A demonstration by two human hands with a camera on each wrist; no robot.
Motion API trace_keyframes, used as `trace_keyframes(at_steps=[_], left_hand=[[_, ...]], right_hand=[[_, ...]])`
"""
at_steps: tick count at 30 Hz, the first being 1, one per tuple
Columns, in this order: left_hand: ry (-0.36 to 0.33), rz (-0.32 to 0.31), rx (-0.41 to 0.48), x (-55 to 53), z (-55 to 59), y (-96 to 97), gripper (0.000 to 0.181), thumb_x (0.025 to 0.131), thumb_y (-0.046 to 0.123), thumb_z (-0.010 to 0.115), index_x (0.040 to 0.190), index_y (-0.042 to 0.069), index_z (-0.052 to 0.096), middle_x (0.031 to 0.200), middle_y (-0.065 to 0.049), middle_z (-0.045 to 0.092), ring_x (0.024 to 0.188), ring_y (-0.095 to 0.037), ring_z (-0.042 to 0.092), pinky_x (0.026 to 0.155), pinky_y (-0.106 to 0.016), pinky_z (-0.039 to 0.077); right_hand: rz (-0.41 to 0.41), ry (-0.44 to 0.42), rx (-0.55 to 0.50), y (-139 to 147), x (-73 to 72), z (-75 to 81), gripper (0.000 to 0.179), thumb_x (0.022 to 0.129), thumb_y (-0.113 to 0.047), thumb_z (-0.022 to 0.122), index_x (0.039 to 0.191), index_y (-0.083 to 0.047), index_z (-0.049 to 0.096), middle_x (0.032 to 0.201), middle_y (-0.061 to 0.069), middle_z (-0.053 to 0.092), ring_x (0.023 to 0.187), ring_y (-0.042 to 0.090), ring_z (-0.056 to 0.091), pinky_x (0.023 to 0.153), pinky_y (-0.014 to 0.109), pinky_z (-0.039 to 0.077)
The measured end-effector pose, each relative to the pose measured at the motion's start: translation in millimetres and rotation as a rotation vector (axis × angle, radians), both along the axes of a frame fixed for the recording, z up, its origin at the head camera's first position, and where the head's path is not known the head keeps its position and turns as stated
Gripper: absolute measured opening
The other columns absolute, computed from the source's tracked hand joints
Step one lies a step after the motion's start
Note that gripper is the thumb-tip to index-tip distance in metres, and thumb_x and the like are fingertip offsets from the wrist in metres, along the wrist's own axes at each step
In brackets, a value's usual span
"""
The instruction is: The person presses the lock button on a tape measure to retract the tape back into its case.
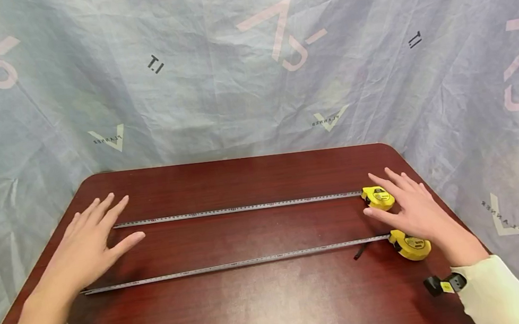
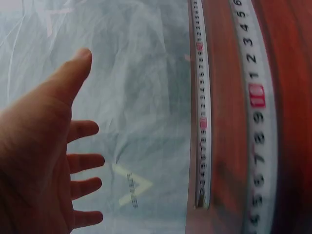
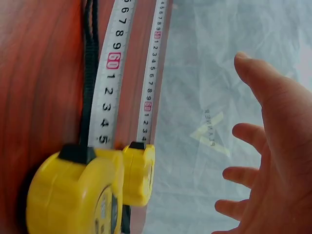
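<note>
Two yellow tape measures lie on the right side of the table, each with its blade drawn out leftward. The far tape measure (image 1: 379,198) has its blade (image 1: 245,208) running across the table, and the near tape measure (image 1: 410,245) has a roughly parallel blade (image 1: 233,265) closer to me. My left hand (image 1: 88,240) hovers over the blades' left ends, fingers spread and holding nothing. My right hand (image 1: 410,203), also spread and empty, is held above the tape measure bodies. In the right wrist view, printed numbers around 60 show beside the near case (image 3: 73,195).
The dark red wooden table (image 1: 267,311) has rounded far corners. A grey printed cloth (image 1: 212,82) hangs behind it and along both sides. A black strap (image 3: 90,73) lies beside the near blade. Small black devices sit on both wrists.
</note>
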State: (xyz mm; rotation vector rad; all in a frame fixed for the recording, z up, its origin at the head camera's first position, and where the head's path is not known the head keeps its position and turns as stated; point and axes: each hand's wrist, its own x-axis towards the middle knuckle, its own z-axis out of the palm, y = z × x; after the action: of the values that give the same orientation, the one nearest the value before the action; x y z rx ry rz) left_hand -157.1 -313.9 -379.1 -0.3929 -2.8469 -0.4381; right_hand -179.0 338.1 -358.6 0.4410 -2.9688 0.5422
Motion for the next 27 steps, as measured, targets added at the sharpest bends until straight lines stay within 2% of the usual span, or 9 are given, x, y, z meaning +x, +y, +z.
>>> trace_keyframes(at_steps=[6, 12, 18, 23, 27], left_hand=[[0.034, -0.021, 0.063, 17.1, -5.9, -23.6, 0.09, 0.092, 0.048, 0.076, 0.164, 0.021, 0.031, 0.166, -0.02, 0.026, 0.152, -0.044, 0.019, 0.124, -0.053, 0.0], [0.013, -0.005, 0.136, 29.9, -11.6, -38.0, 0.087, 0.092, 0.042, 0.079, 0.164, 0.027, 0.033, 0.166, -0.017, 0.028, 0.146, -0.05, 0.027, 0.117, -0.069, 0.01], [-0.022, 0.002, 0.184, 37.0, -16.2, -45.2, 0.089, 0.09, 0.037, 0.082, 0.163, 0.029, 0.033, 0.166, -0.016, 0.028, 0.147, -0.05, 0.027, 0.114, -0.071, 0.014], [-0.075, -0.006, 0.2, 44.1, -22.4, -53.1, 0.091, 0.092, 0.035, 0.081, 0.165, 0.028, 0.027, 0.166, -0.02, 0.025, 0.147, -0.052, 0.024, 0.109, -0.077, 0.015], [-0.096, 0.005, 0.202, 49.5, -31.7, -59.5, 0.092, 0.091, 0.035, 0.081, 0.165, 0.027, 0.028, 0.164, -0.022, 0.029, 0.154, -0.036, 0.02, 0.107, -0.076, 0.017]], right_hand=[[0.019, -0.001, -0.037, 14, 8.7, -5.5, 0.086, 0.093, -0.051, 0.075, 0.163, -0.025, 0.033, 0.168, 0.024, 0.018, 0.149, 0.058, 0.011, 0.111, 0.077, 0.008], [0.01, -0.018, -0.06, 25, 18.1, -9.5, 0.087, 0.091, -0.05, 0.077, 0.163, -0.028, 0.034, 0.169, 0.019, 0.016, 0.148, 0.056, 0.017, 0.098, 0.082, 0.023], [0.003, -0.011, -0.095, 34, 25.5, -16.2, 0.086, 0.09, -0.046, 0.08, 0.161, -0.021, 0.038, 0.167, 0.022, 0.02, 0.143, 0.06, 0.022, 0.094, 0.08, 0.029], [0.004, -0.033, -0.127, 39, 28.1, -22.0, 0.086, 0.09, -0.043, 0.081, 0.16, -0.018, 0.039, 0.166, 0.023, 0.021, 0.143, 0.059, 0.022, 0.094, 0.078, 0.03], [-0.004, -0.049, -0.142, 43, 31.5, -27.9, 0.086, 0.09, -0.043, 0.081, 0.16, -0.017, 0.039, 0.166, 0.023, 0.021, 0.143, 0.059, 0.022, 0.094, 0.078, 0.03]])
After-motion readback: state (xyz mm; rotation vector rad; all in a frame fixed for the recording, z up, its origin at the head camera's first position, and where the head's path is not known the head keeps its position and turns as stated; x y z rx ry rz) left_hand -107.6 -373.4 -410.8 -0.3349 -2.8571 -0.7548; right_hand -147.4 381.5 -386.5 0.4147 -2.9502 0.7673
